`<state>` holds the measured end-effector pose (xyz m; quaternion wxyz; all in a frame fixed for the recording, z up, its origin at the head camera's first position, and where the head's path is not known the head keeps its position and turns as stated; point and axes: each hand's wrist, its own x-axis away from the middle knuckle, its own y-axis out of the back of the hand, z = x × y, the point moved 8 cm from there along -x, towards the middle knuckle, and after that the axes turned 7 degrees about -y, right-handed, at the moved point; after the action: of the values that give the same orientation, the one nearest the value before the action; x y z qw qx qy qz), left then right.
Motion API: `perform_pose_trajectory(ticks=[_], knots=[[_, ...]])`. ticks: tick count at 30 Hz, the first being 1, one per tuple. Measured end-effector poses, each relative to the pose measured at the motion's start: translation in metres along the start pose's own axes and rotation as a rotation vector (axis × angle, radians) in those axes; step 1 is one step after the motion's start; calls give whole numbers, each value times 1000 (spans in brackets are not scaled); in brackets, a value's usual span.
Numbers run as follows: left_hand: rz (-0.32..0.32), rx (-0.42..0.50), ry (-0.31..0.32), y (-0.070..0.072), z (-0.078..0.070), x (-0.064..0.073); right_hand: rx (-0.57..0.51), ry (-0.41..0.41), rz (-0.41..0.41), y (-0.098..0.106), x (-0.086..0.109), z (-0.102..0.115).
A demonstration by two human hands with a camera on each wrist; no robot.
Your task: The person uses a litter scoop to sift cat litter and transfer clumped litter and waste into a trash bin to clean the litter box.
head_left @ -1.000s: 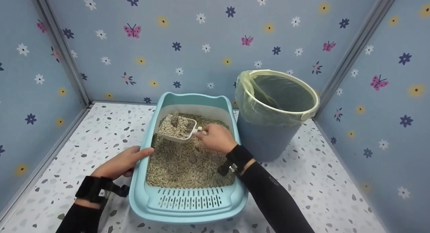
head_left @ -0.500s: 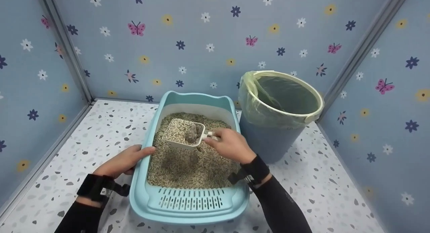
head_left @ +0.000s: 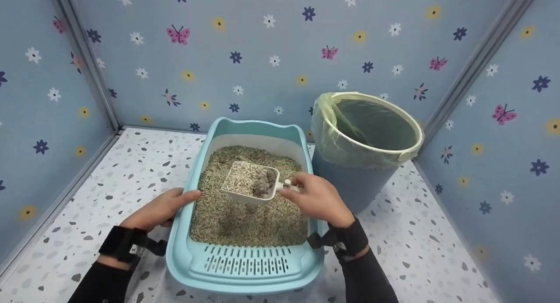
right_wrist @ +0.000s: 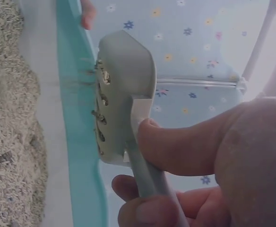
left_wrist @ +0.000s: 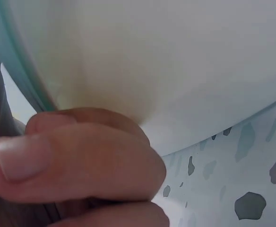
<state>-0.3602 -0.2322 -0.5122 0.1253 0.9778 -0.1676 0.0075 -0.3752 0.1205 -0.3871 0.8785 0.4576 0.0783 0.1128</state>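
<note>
A white slotted litter scoop [head_left: 250, 200] hangs over the litter box, heaped with pale pellets and a grey clump [head_left: 264, 182] near its handle end. My right hand [head_left: 321, 198] holds its handle, with thumb and fingers round it in the right wrist view. Bits of litter poke through the scoop's slots [right_wrist: 102, 101] there. My left hand [head_left: 159, 209] grips the left rim of the blue litter box [head_left: 245, 282], thumb on top. Its fingers [left_wrist: 81, 161] curl below the rim, against the white outer wall. Brown-green pellet litter [head_left: 258, 228] fills the box.
A blue bin [head_left: 345, 185] with a yellowish liner bag [head_left: 326, 128] over its white rim stands right of the box, behind my right hand. Flower-patterned walls [head_left: 262, 45] enclose the speckled white floor [head_left: 140, 163] at the back and both sides.
My right hand has drawn the loaded scoop right and nearer to me over the box. The grey clump now sits by the handle end. My left hand stays on the rim.
</note>
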Motion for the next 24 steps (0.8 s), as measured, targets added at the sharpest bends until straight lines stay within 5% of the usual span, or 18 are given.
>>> perform_pose_trajectory(ticks=[24], knots=[[-24, -12, -51, 2, 0, -3, -61, 140, -84, 53, 15, -23]])
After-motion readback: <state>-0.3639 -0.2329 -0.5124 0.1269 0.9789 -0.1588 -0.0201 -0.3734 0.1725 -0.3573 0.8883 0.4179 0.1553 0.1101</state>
